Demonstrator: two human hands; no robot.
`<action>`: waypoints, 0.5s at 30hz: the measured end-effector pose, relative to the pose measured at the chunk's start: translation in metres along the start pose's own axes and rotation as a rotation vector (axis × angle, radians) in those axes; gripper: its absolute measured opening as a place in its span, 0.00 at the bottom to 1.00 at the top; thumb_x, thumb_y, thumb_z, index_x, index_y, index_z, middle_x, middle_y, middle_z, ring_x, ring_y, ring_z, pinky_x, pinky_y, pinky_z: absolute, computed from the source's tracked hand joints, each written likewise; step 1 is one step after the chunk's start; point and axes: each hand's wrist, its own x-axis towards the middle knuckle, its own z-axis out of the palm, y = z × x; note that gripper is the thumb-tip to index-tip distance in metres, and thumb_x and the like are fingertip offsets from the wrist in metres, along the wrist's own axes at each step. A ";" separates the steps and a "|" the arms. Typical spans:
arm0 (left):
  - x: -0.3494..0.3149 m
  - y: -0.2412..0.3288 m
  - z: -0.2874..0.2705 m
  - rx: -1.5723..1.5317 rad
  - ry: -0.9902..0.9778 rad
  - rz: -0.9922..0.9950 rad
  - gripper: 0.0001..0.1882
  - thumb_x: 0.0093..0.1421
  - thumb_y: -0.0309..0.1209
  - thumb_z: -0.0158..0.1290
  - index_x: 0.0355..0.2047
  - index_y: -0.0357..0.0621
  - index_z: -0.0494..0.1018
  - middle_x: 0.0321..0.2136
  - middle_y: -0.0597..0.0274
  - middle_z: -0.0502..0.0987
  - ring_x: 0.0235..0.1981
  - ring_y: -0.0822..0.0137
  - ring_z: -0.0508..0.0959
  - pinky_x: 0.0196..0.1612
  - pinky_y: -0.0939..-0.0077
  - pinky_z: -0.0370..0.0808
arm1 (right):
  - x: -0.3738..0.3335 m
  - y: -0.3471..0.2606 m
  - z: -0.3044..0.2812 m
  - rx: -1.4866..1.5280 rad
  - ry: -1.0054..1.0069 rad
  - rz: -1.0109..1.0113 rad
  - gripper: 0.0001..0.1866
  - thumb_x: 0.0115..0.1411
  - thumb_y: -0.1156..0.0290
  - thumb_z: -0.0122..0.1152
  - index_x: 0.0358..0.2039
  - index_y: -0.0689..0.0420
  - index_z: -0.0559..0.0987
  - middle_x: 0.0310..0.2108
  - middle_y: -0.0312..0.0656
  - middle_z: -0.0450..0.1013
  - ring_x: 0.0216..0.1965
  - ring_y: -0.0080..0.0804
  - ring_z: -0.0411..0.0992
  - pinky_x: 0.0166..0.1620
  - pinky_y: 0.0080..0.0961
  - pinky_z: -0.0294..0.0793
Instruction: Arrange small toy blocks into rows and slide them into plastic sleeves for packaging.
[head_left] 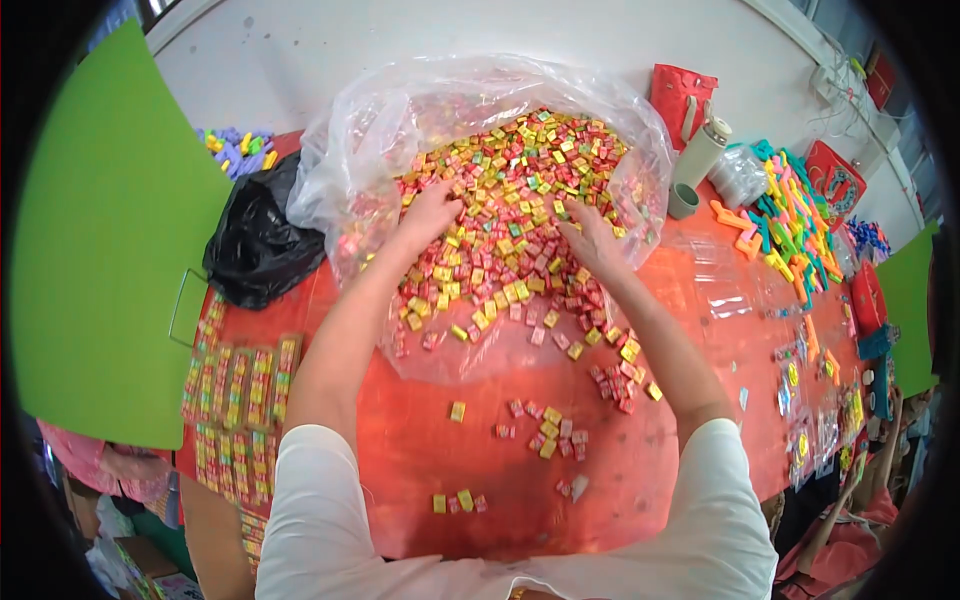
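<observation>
A big heap of small wrapped candies (490,235), red, yellow and a few green, lies in a wide clear plastic bag (350,110) on the red table. Both my arms reach forward into it. On the left side of the heap rests my left hand (432,212), its fingers reaching among the candies and partly hard to make out. My right hand (592,238) touches the heap's right side, with thumb and fingers apart. Neither hand visibly grips a candy. Loose candies (548,432) are scattered on the table nearer to me.
A black plastic bag (255,235) and packed candy strips (240,385) lie left, beside a green panel (110,260). To the right are a thermos (700,153), a cup (683,201), a red bag (683,98) and colourful plastic toy pieces (795,215). Other people are at the far right.
</observation>
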 end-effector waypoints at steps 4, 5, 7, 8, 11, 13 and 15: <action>0.075 -0.052 -0.002 -0.148 -0.053 -0.188 0.31 0.60 0.39 0.54 0.60 0.34 0.69 0.54 0.44 0.77 0.55 0.54 0.77 0.57 0.65 0.71 | 0.105 0.061 0.000 0.012 0.033 0.185 0.25 0.64 0.59 0.55 0.56 0.62 0.74 0.43 0.61 0.77 0.47 0.57 0.76 0.51 0.44 0.74; 0.087 -0.032 0.006 -0.222 -0.092 -0.244 0.31 0.60 0.39 0.55 0.60 0.34 0.69 0.53 0.46 0.78 0.53 0.56 0.77 0.56 0.66 0.71 | 0.122 0.082 -0.007 0.017 0.022 0.321 0.26 0.63 0.59 0.55 0.57 0.63 0.73 0.42 0.60 0.78 0.47 0.55 0.77 0.50 0.43 0.75; 0.103 -0.060 0.005 -0.318 0.005 -0.207 0.30 0.59 0.39 0.56 0.58 0.33 0.71 0.50 0.51 0.79 0.50 0.60 0.77 0.52 0.68 0.71 | 0.164 0.045 0.008 0.381 -0.006 0.250 0.28 0.63 0.59 0.55 0.57 0.67 0.72 0.45 0.57 0.79 0.47 0.49 0.78 0.50 0.40 0.74; 0.118 -0.027 0.023 -0.332 -0.065 -0.192 0.30 0.59 0.39 0.57 0.57 0.32 0.71 0.50 0.51 0.79 0.50 0.60 0.76 0.52 0.69 0.70 | 0.177 0.058 0.023 0.478 0.075 0.326 0.30 0.63 0.57 0.55 0.57 0.68 0.72 0.46 0.55 0.78 0.47 0.46 0.77 0.50 0.38 0.74; 0.133 0.004 0.049 -0.559 -0.069 -0.337 0.34 0.63 0.43 0.55 0.66 0.39 0.65 0.63 0.55 0.70 0.65 0.60 0.66 0.65 0.63 0.61 | 0.210 0.042 0.077 0.547 0.121 0.352 0.37 0.60 0.47 0.59 0.57 0.68 0.73 0.50 0.47 0.77 0.48 0.40 0.74 0.52 0.36 0.73; 0.131 0.010 0.054 -0.865 -0.055 -0.411 0.27 0.64 0.44 0.53 0.60 0.44 0.70 0.56 0.58 0.75 0.56 0.60 0.75 0.58 0.58 0.71 | 0.209 0.007 0.096 0.844 0.168 0.409 0.29 0.65 0.48 0.56 0.56 0.58 0.76 0.50 0.43 0.77 0.45 0.33 0.75 0.47 0.29 0.74; 0.134 0.000 0.046 -1.149 -0.023 -0.500 0.20 0.66 0.43 0.53 0.52 0.45 0.74 0.46 0.61 0.81 0.44 0.61 0.82 0.48 0.56 0.80 | 0.209 -0.008 0.098 1.033 -0.229 0.628 0.25 0.65 0.48 0.56 0.52 0.54 0.78 0.46 0.42 0.80 0.39 0.36 0.80 0.40 0.33 0.81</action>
